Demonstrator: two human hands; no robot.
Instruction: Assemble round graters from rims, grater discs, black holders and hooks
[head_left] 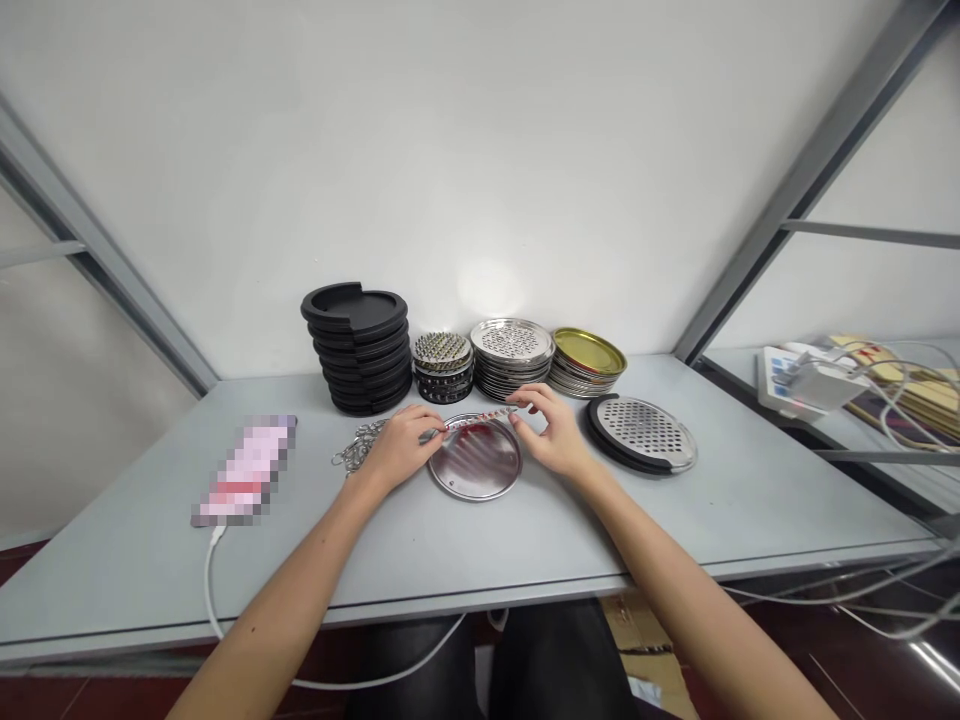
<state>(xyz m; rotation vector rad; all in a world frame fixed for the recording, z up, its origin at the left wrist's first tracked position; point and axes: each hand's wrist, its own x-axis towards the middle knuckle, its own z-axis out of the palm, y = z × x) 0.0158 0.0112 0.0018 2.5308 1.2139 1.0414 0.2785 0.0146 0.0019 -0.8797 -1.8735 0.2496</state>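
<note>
Where the slim strip point(491, 415) spans the plate's 12 o'clock edge: the left hand point(401, 443) pinches one end narrowly; whether the right hand point(551, 428) grips the other, I cannot tell.
Round plate point(476, 470): shallow, rimmed; a light, even pull above it should keep the strip straight.
Black holder point(598, 436): 3 o'clock from the plate, carrying a perforated disc point(646, 432).
Holder stack point(364, 375): 10 o'clock.
Metal chain point(363, 440): 9 o'clock.

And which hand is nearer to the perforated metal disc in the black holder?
Right. The right hand is just left of the perforated metal disc; the left hand is farther left, across the round tray.
</note>
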